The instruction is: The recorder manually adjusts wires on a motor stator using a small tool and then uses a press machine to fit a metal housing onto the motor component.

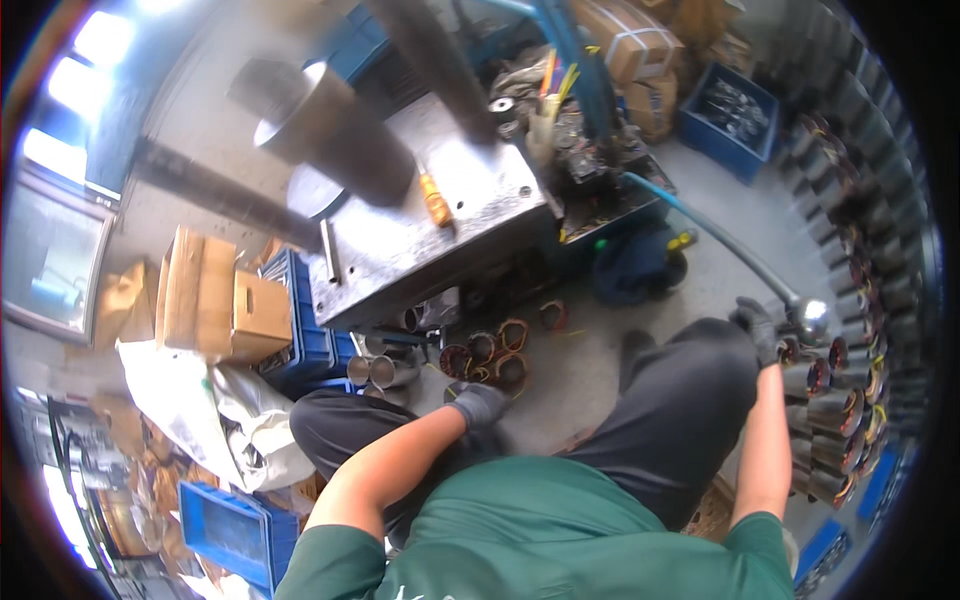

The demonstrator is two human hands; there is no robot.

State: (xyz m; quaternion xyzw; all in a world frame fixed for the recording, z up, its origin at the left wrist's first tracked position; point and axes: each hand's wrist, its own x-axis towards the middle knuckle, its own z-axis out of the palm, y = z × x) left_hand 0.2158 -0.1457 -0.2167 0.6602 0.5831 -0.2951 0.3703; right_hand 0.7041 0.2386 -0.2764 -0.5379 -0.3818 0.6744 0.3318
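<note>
My left hand (480, 404), in a grey glove, is low between my knees at the near side of a group of wire-wound motor stators (511, 371) on the floor. Its fingertips are blurred against the coils, so I cannot tell whether they grip one. My right hand (757, 328), gloved too, is by the outer side of my right knee, fingers apart and nothing visible in them. Just right of it is the shiny ball end (811, 313) of a long metal lever (725, 238); I see a gap between ball and hand.
Ahead stands a steel press table (440, 240) with a large metal cylinder (345, 140) and an orange-handled screwdriver (434, 201). Stacked stators (825, 430) line the right side. Cardboard boxes (205, 295), a white sack (215, 410) and a blue crate (235, 530) are at left.
</note>
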